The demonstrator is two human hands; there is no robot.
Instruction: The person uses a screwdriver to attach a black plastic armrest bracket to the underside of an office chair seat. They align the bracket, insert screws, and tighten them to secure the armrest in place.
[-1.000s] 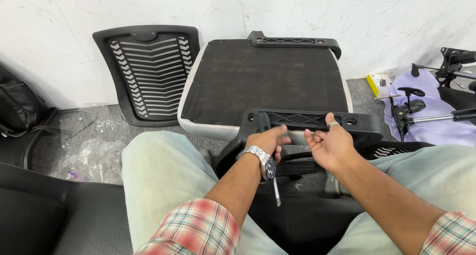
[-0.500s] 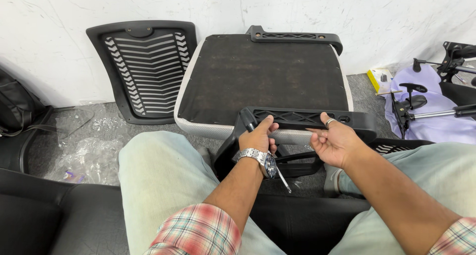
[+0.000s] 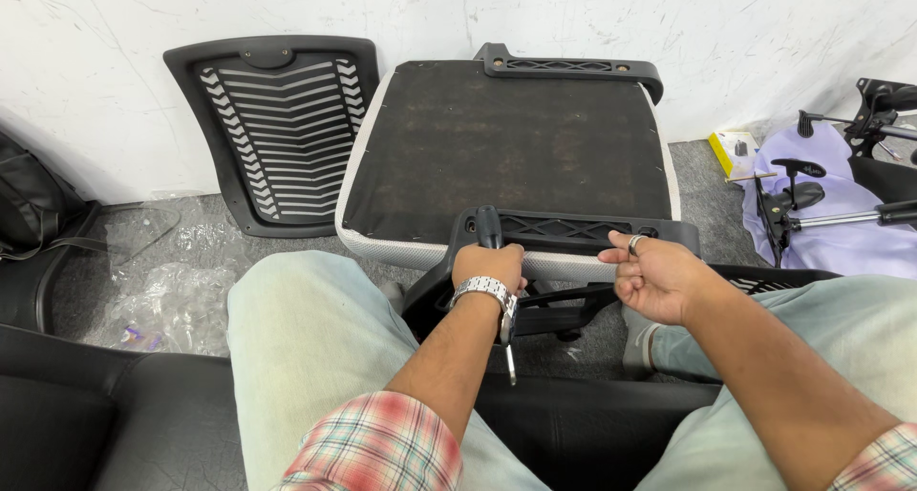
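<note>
A white wall fills the top of the view, and a grey floor runs below it. The largest thing on the floor is an upturned chair seat, its dark underside facing up and a pale padded edge showing along the near and left sides. It lies straight in front of the person's knees, who wears light trousers and plaid sleeves. A black armrest bracket runs along the far edge of the seat by the wall, and a second black bracket with a lattice pattern runs along the near edge. Left of the seat, a black slatted chair back leans against the wall. Black padded cushions sit at the lower left, and a dark bag rests at the far left. Crumpled clear plastic wrap lies on the floor between the cushions and the chair back. To the right, a lilac cloth holds black and metal chair parts, and a small yellow box sits near the wall beside it.

The left hand, with a metal watch on its wrist, is closed around a black tool handle standing upright at the left end of the near bracket. The right hand, wearing a ring, has its fingers curled, with the fingertips touching the near bracket's front edge; whether it pinches something small cannot be told.
</note>
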